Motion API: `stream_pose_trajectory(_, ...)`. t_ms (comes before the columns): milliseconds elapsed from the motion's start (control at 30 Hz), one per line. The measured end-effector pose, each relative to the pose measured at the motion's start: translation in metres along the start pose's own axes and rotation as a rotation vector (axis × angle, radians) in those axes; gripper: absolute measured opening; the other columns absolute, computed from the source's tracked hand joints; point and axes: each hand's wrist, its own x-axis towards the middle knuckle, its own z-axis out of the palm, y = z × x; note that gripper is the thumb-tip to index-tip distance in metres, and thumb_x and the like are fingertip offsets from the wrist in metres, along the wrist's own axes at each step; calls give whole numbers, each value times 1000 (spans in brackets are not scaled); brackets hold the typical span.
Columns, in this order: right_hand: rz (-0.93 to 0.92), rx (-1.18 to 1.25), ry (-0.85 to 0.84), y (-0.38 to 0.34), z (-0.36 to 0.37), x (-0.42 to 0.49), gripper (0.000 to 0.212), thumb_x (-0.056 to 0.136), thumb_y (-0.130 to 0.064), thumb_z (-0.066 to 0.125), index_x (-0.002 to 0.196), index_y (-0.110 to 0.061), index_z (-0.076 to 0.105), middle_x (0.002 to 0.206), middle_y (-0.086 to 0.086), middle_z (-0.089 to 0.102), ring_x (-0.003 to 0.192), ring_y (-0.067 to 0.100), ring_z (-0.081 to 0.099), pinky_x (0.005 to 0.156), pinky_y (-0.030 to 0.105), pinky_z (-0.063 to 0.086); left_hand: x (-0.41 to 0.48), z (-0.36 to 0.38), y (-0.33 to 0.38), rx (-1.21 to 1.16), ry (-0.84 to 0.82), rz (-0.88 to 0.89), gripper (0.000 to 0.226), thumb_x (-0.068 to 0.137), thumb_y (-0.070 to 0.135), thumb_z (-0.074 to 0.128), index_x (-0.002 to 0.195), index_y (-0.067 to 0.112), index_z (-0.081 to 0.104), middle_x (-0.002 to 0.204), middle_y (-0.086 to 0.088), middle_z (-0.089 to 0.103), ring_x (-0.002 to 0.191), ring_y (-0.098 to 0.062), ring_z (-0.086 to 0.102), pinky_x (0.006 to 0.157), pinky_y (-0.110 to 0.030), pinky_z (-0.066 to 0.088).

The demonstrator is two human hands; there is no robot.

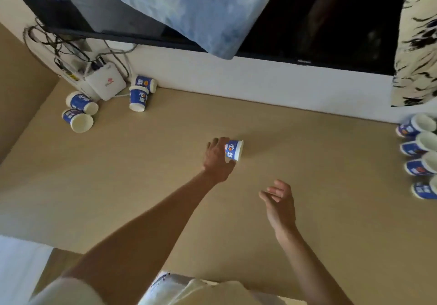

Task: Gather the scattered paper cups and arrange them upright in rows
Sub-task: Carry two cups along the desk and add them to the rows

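Observation:
My left hand [217, 160] grips a blue and white paper cup [234, 151] held sideways over the middle of the tan table [307, 174], rim pointing right. Palm up and holding nothing, my right hand [280, 201] hovers with relaxed fingers just below and right of that cup. Several cups stand upright in a column [418, 160] at the right edge. Several more lie scattered at the back left: two on their sides [79, 113], one tipped by the wall [145, 83], one upside down [138, 98].
A white router box [106, 83] with tangled cables [59, 44] sits in the back left corner. A dark screen [319, 16] hangs on the wall behind, partly draped with blue cloth [189, 6]. Patterned fabric [416, 39] hangs at the right.

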Motion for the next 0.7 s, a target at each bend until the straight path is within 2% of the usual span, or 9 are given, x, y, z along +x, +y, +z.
stream_pose_trajectory(67, 28, 21, 82, 0, 2, -12, 49, 88, -3, 71, 130, -15, 49, 109, 7, 63, 85, 4, 62, 68, 10, 46, 28, -1, -7, 188, -110, 86, 67, 80, 12, 70, 141, 14, 45, 138, -7, 48, 125, -30, 43, 98, -35, 40)
stream_pose_trajectory(200, 54, 55, 183, -1, 19, -30, 52, 87, -2, 72, 132, -11, 48, 110, 11, 65, 94, 19, 65, 86, 36, 52, 70, 2, -21, 450, -311, 274, 81, 80, 13, 71, 150, 21, 31, 149, -1, 37, 140, -24, 33, 106, -35, 35)
stream_pose_trajectory(400, 91, 57, 236, -4, 71, -38, 55, 86, -1, 72, 134, -12, 47, 107, 10, 63, 89, 17, 63, 77, 27, 48, 86, 12, -51, 559, -392, 394, 62, 86, 27, 67, 142, 22, 41, 136, -3, 49, 127, -26, 46, 107, -37, 34)
stream_pose_trajectory(467, 117, 73, 252, -9, 85, -37, 55, 86, -3, 73, 134, -13, 47, 107, 7, 65, 88, 16, 64, 83, 34, 52, 83, 9, -59, 462, -404, 357, 62, 85, 31, 69, 141, 22, 43, 134, -2, 51, 125, -26, 49, 106, -38, 36)
stream_pose_trajectory(567, 141, 114, 243, -21, 106, -34, 50, 85, -11, 76, 126, -19, 50, 109, 5, 67, 91, 12, 66, 92, 42, 54, 68, -9, -69, 60, -372, 193, 61, 79, 33, 78, 133, 18, 53, 128, -2, 60, 118, -25, 58, 101, -38, 43)
stream_pose_trajectory(633, 169, 181, 183, -30, 122, -32, 49, 85, -16, 78, 126, -19, 50, 121, 12, 65, 101, 17, 66, 92, 40, 54, 53, -25, -77, -136, -308, 138, 60, 75, 33, 83, 127, 17, 58, 120, 0, 66, 109, -23, 64, 93, -36, 50)
stream_pose_trajectory(700, 217, 250, 86, -41, 140, -28, 58, 85, -23, 78, 134, -12, 48, 132, 13, 60, 118, 24, 62, 99, 43, 51, 39, -45, -88, -243, -254, 122, 63, 72, 35, 86, 126, 18, 58, 115, 1, 69, 102, -19, 67, 87, -36, 55)
